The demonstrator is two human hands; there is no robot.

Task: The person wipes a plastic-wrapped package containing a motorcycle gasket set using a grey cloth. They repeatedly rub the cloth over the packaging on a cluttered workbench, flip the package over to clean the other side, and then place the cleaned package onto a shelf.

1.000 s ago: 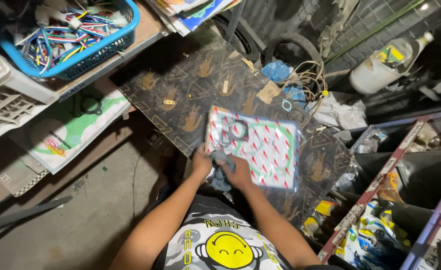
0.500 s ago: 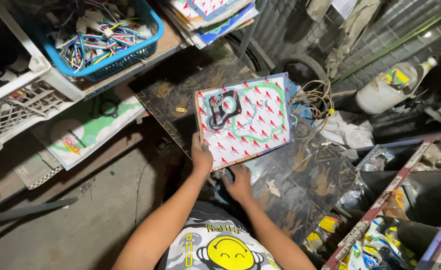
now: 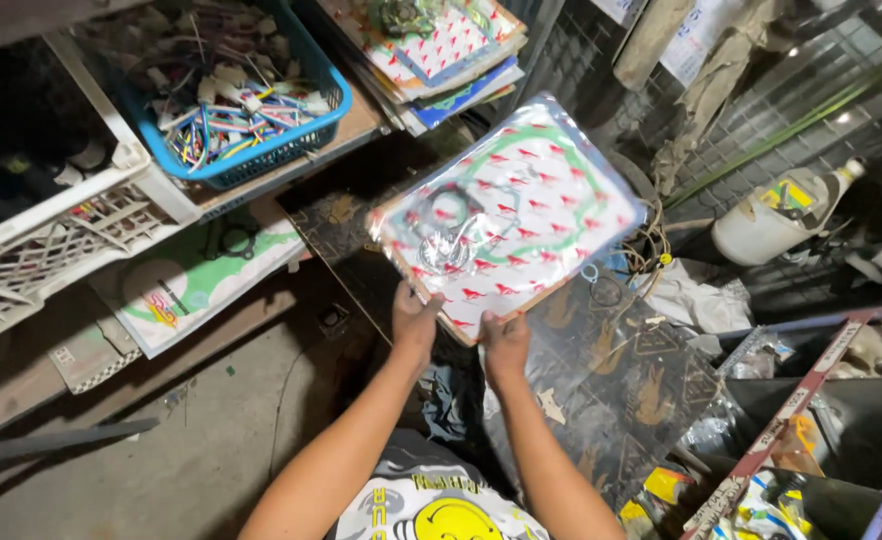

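A flat card pack (image 3: 506,215), white with small red marks and a green outline under clear plastic, is raised in front of me and tilted. My left hand (image 3: 416,320) grips its lower left edge. My right hand (image 3: 506,340) grips the lower edge just beside it. Rings and gasket shapes show through the plastic. A stack of similar packs (image 3: 441,50) lies on the shelf above. Under the raised pack lies a dark sheet with gold figures (image 3: 621,380).
A blue basket of coloured wires (image 3: 236,100) sits on the shelf at upper left, beside a white plastic crate (image 3: 41,240). A green and white card (image 3: 196,275) lies below. A white jug (image 3: 776,215) stands at right. Packets fill bins at lower right.
Both hands have lifted the card pack up off the dark sheet and carried it higher, toward the shelf with the stacked packs. The view has tilted upward with it.
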